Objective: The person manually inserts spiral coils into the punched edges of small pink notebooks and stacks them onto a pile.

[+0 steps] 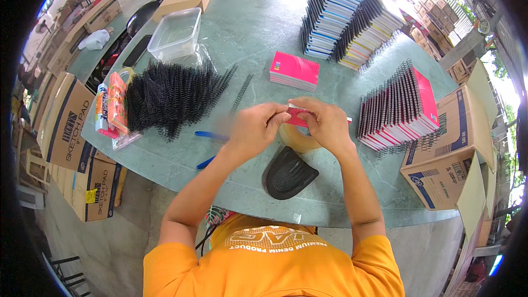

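Both of my hands are raised over the green table (258,33) and pinch one small red notebook (297,116) between them. My left hand (254,126) grips its left end and my right hand (325,122) covers its right part. Under the hands lies a roll of clear tape (297,139). A black mesh pad (287,173) sits nearer to me. A heap of black spiral binding coils (170,93) lies to the left, with one loose coil (241,92) beside it.
A pink notebook stack (295,70) lies ahead. Rows of spiral-bound notebooks stand at the right (399,107) and far back (349,16). A clear plastic tub (177,33), blue pens (209,135), packets (113,107) and cardboard boxes (445,154) ring the table.
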`<state>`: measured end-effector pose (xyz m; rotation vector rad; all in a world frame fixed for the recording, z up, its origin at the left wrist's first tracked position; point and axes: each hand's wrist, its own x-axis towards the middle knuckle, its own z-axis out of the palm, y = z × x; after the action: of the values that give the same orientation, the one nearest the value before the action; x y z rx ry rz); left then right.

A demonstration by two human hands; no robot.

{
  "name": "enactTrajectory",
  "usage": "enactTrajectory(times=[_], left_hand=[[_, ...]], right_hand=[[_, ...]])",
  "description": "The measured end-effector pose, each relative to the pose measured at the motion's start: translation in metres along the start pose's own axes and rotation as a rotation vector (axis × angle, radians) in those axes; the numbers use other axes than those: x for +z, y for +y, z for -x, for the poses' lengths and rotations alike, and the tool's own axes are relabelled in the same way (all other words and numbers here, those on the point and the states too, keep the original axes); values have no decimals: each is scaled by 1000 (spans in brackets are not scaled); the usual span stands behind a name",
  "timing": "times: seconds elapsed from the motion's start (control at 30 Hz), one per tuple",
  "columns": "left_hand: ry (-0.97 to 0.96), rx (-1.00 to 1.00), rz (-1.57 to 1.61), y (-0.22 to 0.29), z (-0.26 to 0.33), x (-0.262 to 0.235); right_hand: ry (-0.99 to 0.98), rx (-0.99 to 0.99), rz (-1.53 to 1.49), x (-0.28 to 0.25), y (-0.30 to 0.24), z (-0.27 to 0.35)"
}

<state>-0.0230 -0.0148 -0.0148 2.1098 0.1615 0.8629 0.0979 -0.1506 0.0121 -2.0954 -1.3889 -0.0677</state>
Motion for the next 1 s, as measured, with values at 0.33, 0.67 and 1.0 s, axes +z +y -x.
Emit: enactTrajectory(times=[0.33,0.67,1.0], left_hand=[[45,-10,9,-6,-14,16],[-301,-150,-135,3,-26,-32],[-161,210,-439,15,-14,-11]], right_hand=[[-4,-111,21,0,10,8],[196,-66,-24,22,-2,-2],[83,-54,-220,21,8,4]])
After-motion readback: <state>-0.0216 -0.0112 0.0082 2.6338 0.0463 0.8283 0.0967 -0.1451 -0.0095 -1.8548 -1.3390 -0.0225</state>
